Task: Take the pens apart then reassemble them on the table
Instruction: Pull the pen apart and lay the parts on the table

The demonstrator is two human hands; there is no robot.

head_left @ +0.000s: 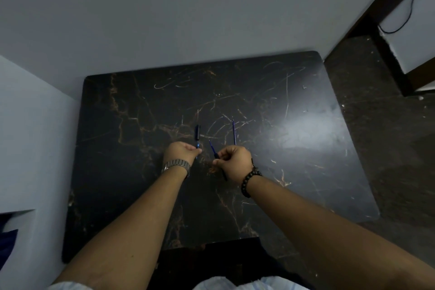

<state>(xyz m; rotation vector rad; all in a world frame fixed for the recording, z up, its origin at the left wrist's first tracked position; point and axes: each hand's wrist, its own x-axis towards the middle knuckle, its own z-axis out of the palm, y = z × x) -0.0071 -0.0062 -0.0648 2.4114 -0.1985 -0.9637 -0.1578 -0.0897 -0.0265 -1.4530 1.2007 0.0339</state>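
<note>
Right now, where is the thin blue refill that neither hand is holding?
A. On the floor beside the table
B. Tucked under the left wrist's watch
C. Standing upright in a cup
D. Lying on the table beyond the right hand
D: the loose refill lies flat on the dark marbled table, just beyond the right hand, which grips a different pen piece.

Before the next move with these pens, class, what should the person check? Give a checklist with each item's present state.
1. Right hand grips the thin blue pen part: ok.
2. Left hand holds a small blue piece: ok.
3. Dark cap lies apart on the table: ok.
4. Loose refill lies flat, clear of both hands: ok.
5. All parts accounted for: cannot tell.
</note>
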